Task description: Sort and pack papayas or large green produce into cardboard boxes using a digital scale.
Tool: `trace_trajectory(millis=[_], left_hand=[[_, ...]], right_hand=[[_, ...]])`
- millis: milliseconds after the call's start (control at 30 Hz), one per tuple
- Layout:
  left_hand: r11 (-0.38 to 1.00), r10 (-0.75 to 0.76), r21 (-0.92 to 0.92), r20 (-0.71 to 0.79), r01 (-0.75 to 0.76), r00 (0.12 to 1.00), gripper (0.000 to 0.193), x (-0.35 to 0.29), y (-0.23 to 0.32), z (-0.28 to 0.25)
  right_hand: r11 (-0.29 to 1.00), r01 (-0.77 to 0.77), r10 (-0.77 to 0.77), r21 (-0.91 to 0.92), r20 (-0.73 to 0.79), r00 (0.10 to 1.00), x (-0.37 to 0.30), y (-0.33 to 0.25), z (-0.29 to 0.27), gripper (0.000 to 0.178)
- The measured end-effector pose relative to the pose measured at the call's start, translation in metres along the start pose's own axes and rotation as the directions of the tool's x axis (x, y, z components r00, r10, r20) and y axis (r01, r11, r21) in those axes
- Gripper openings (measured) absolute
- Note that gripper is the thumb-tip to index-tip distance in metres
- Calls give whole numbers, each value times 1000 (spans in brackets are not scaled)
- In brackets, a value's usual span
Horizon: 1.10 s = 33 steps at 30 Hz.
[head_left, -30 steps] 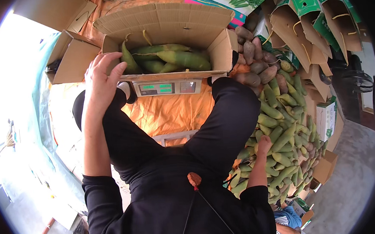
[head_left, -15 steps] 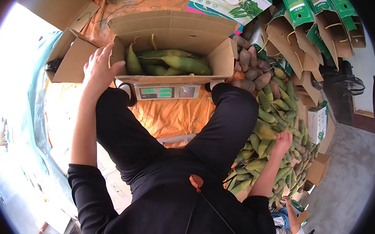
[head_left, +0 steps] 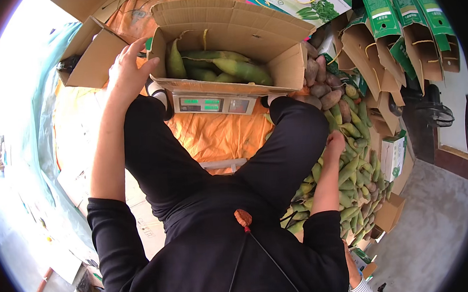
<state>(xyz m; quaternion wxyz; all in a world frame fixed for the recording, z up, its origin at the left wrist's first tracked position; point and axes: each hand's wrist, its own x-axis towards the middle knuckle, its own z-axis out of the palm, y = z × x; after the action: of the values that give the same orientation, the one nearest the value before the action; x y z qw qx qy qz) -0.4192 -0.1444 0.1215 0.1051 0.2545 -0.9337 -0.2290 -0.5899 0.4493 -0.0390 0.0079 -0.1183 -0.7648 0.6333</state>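
Observation:
A brown cardboard box (head_left: 234,85) with several long green radishes (head_left: 243,71) inside sits on a digital scale (head_left: 214,104) in front of my knees. My left hand (head_left: 129,75) is at the box's left side, fingers spread and thumb apart, its tips at the box edge. Low beside my right knee, my right hand (head_left: 334,142) is closed with its fingers curled, over a large heap of green radishes (head_left: 353,173). Whether a radish is in it I cannot make out; the knee hides the space beside it.
Reddish-brown roots (head_left: 327,89) lie right of the box. Open green-and-brown cartons (head_left: 384,16) stand at the far right, and a white printed carton (head_left: 311,2) behind the box. Another open box (head_left: 92,61) is at left. Orange sheeting (head_left: 201,142) covers the floor.
My right hand has moved up and left from the radish heap toward my right knee; the large radish under it no longer shows. The left hand stays by the box. The view has shifted slightly.

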Motion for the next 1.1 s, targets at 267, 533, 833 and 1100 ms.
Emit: trace_trajectory(millis=[267,533,833,1100], left_hand=[[942,-59,-322,130,98,990,52,11,-11,-3],[971,-144,-122,377,204,915,52,43,-33,5],[943,-253,317,485,101,837,48,78,-21,16],[947,-267,277,399,162,877,39,63,-19,27]], right_hand=[[803,-555,469,-217,-344,813,15,114,-132,8],[645,-158,289,-748,46,956,42,57,-61,24],[710,434,-54,-554,572,819,22,-195,188,39],[311,560,266,-768,636,725,49,-183,247,48]])
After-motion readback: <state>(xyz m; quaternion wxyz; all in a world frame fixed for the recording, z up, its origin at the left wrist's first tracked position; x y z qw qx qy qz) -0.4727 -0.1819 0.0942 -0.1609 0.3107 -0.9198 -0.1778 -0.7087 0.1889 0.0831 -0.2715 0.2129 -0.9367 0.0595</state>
